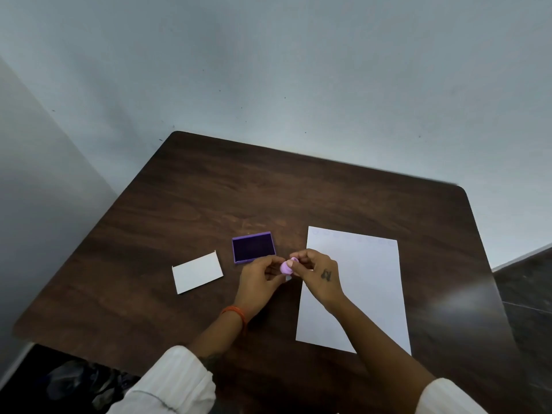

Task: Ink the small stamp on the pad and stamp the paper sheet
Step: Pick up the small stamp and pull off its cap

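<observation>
A small lilac stamp (287,266) is held above the table between both hands. My left hand (260,282) grips it from the left and my right hand (321,276) pinches its top from the right. Just behind and left of the hands lies the open purple ink pad (253,247) with its dark inked surface up. The white paper sheet (358,282) lies flat to the right, partly under my right hand and forearm. Faint marks show along the sheet's far edge.
A small white card (197,272) lies left of the ink pad. The dark wooden table (209,189) stands against a pale wall, with its left and near edges close by. Dark floor shows at the right.
</observation>
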Tool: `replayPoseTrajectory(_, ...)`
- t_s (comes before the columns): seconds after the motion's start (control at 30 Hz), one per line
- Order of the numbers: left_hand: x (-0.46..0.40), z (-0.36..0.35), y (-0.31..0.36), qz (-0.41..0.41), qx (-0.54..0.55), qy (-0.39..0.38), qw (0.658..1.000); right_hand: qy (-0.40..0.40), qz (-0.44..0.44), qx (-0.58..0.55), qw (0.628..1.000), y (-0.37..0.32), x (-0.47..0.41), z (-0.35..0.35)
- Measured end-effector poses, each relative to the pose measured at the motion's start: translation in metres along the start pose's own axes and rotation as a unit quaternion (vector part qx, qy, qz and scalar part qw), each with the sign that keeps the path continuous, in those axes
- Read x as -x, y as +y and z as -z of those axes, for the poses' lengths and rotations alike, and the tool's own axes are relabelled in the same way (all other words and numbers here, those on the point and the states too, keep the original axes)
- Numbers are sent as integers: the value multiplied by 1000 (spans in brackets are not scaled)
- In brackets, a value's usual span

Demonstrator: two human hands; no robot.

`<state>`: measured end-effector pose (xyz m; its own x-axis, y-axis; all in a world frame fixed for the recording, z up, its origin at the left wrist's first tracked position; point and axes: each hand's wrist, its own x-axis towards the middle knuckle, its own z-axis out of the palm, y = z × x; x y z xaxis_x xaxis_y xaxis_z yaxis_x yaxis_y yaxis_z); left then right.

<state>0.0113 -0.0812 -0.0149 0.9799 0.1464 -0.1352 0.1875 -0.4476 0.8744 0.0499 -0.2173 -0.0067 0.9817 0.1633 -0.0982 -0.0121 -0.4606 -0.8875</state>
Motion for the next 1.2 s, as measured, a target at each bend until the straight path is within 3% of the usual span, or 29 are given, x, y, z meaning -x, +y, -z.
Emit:
replayPoseTrajectory(0.33,9,7,3,-20,-32,10,999,-63,-7,-24,998,-4,9,9)
replayPoseTrajectory(0.93,13,9,7,-59,-83,25,994,-37,-37,-10,999,-5,12,6)
replayPoseTrajectory(1.2,7,8,-6,-28,-59,15,998,-24,-93,-97,991,-2,8,17)
